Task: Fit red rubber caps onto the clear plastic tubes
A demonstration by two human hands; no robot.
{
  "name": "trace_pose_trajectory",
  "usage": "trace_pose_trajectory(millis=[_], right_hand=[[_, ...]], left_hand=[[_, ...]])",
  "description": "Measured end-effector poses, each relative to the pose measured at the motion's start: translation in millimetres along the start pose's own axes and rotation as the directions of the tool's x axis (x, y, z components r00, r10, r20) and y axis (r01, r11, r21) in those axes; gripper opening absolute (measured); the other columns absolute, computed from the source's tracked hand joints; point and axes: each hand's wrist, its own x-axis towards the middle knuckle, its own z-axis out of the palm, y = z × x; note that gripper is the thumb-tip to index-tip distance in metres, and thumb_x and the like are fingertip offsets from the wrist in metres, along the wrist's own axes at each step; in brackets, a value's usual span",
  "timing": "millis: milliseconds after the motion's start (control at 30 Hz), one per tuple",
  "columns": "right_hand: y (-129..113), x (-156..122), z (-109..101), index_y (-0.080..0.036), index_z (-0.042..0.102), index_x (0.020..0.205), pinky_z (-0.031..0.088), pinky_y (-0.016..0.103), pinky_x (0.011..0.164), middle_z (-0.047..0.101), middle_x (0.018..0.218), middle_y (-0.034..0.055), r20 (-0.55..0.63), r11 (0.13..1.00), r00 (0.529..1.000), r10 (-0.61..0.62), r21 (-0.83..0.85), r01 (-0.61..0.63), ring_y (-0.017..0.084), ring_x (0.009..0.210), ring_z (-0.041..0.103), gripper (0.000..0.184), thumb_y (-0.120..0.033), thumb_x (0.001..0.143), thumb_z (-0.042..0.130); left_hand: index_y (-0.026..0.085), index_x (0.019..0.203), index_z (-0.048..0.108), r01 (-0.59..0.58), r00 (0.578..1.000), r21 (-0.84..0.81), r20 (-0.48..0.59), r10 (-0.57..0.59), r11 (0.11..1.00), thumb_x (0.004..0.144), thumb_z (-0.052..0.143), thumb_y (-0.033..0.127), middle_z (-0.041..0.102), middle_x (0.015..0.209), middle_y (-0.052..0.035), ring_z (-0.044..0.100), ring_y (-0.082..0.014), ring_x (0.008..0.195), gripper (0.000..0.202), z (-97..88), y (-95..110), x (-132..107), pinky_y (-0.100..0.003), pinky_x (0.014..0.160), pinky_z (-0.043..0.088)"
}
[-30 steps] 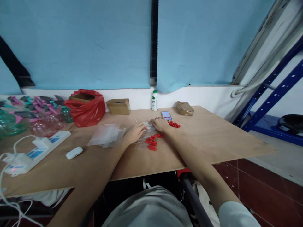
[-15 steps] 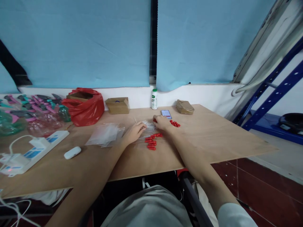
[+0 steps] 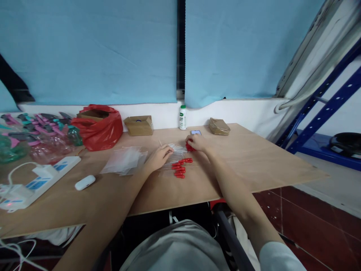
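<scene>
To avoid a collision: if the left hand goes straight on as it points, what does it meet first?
The left hand would probably meet the clear tubes first, then the right hand; depth is unclear.

No text can be read. Green print is seen on the label of the white bottle (image 3: 183, 117) at the far edge of the table (image 3: 254, 158), too small to be made out. Blue markings on the power strip (image 3: 42, 178) at the left edge and the phone screen (image 3: 195, 132) are blurred.
</scene>
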Motion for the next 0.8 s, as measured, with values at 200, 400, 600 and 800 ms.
trace_pose_trajectory(millis=[200,400,600,800], right_hand=[[7,-1,-8,-0.021,0.081,0.104,0.050,0.027,0.093,0.080,0.104,0.0042,0.037,0.997,0.997,-0.064,0.037,0.063,0.020,0.098,0.071,0.033,-0.008,0.088,0.055],[8,-5,-12,-0.021,0.081,0.102,0.052,0.026,0.089,0.080,0.100,0.0046,0.019,0.992,0.995,-0.101,0.080,0.100,0.019,0.093,0.071,0.027,-0.010,0.089,0.060],[9,-6,-14,-0.018,0.078,0.101,0.050,0.026,0.086,0.078,0.100,0.0068,-0.073,0.990,0.994,-0.077,0.111,0.085,0.018,0.092,0.070,0.016,-0.015,0.091,0.066],[12,-5,-16,-0.018,0.076,0.101,0.050,0.025,0.086,0.078,0.099,0.0052,-0.160,0.978,0.987,-0.032,0.197,0.063,0.016,0.090,0.069,0.020,-0.010,0.089,0.062]], left_hand=[[0.022,0.109,0.066,-0.001,1.000,0.000,0.003,0.001,1.000,0.103,0.047,0.028,0.066,0.110,-0.0057,0.065,-0.0208,0.099,0.020,-1.3,1,1,-0.034,0.088,0.049],[0.022,0.108,0.065,0.001,1.000,-0.008,0.005,-0.001,1.000,0.104,0.048,0.029,0.066,0.109,-0.0049,0.064,-0.0202,0.098,0.020,-0.8,0,1,-0.034,0.089,0.049],[0.022,0.108,0.066,0.035,0.999,-0.003,0.013,-0.035,0.999,0.103,0.048,0.030,0.066,0.109,-0.0059,0.064,-0.0206,0.096,0.021,-0.9,2,1,-0.035,0.086,0.049],[0.021,0.107,0.067,0.025,1.000,-0.018,0.009,-0.024,1.000,0.102,0.049,0.030,0.066,0.107,-0.0061,0.064,-0.0207,0.094,0.021,-2.2,4,2,-0.034,0.086,0.049]])
